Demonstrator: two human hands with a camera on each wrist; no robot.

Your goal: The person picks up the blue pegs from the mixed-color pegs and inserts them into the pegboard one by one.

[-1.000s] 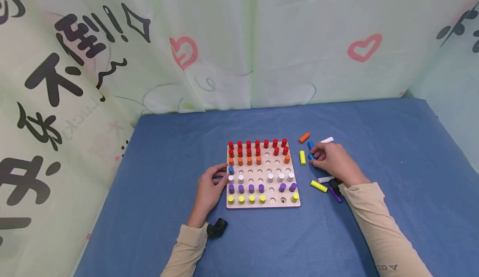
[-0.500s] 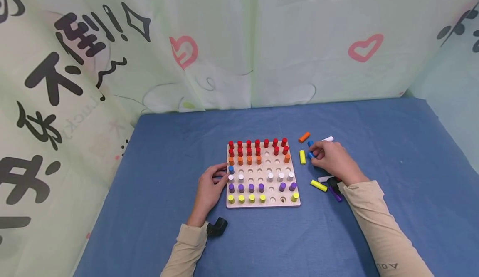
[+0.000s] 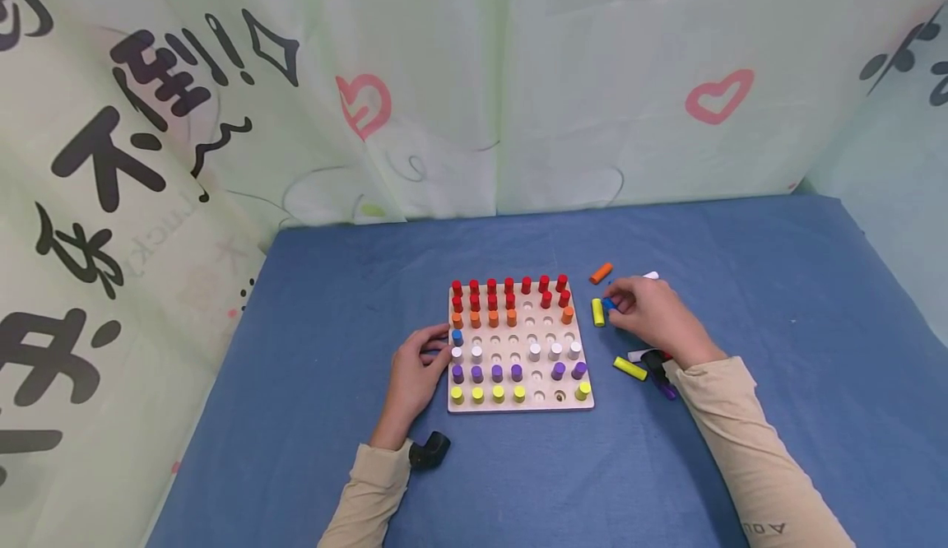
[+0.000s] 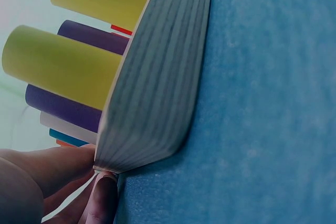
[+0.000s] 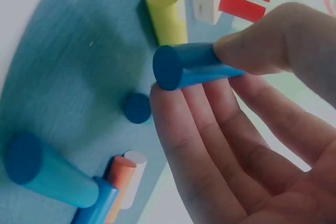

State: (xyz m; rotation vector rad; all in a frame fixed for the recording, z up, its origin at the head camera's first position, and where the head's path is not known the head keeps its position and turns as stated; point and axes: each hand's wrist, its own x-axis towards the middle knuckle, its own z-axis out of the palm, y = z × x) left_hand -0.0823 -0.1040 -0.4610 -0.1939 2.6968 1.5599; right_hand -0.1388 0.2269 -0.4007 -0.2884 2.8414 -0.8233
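My left hand (image 3: 417, 375) grips the left edge of a wooden pegboard (image 3: 511, 406), thumb and fingertips at its side. Seen from the left wrist, the fingertips meet the board's (image 4: 157, 72) near corner. Coloured pegs stand in rows on it: red, orange, one blue peg (image 3: 457, 337), white, purple and yellow, with bare holes between. Right of the board, my right hand (image 3: 652, 309) pinches a blue peg (image 5: 197, 65) between thumb and fingertips. The peg lies on its side in that pinch, above the cloth. Beside it is a yellow peg (image 3: 597, 313).
Loose pegs lie about the right hand: an orange peg (image 3: 601, 272), a white peg (image 3: 651, 275), another yellow peg (image 3: 629, 369) and a purple peg (image 3: 669, 391). More blue pegs, including a near blue peg (image 5: 52, 171), show from the right wrist. A blue cloth (image 3: 333, 285) covers the table.
My right hand has shifted slightly left and picked up the blue peg, bringing it close to the yellow one. The left hand and the board stay put.
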